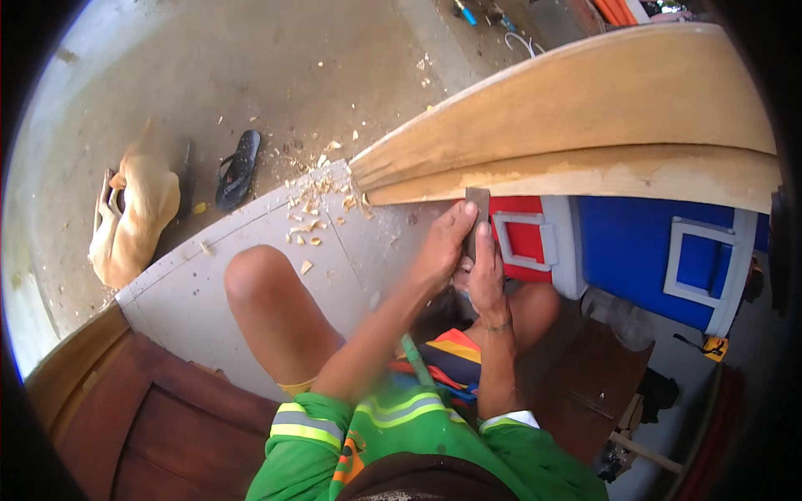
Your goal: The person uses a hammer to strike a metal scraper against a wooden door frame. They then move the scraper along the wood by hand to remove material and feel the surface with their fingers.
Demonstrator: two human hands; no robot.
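Observation:
Both hands are closed round one flat, narrow grey-brown bar (478, 204), whose exact kind I cannot make out. My left hand (447, 242) wraps it from the left, thumb along its side. From below right, my right hand (485, 275) grips it with the thumb pointing up along it. The bar's upper end meets or overlaps the lower edge of a long curved wooden board (576, 108); whether it touches is unclear. That board runs from the middle of the view to the far right, with a dark groove along its length.
Wood shavings (309, 224) litter the pale tiled ledge (251, 225). Beyond it lie a dog (149, 204) and a black flip-flop (239, 169). Red (522, 234) and blue (626, 250) boxes with grey handles stand under the board. A brown panelled door (192, 434) lies lower left.

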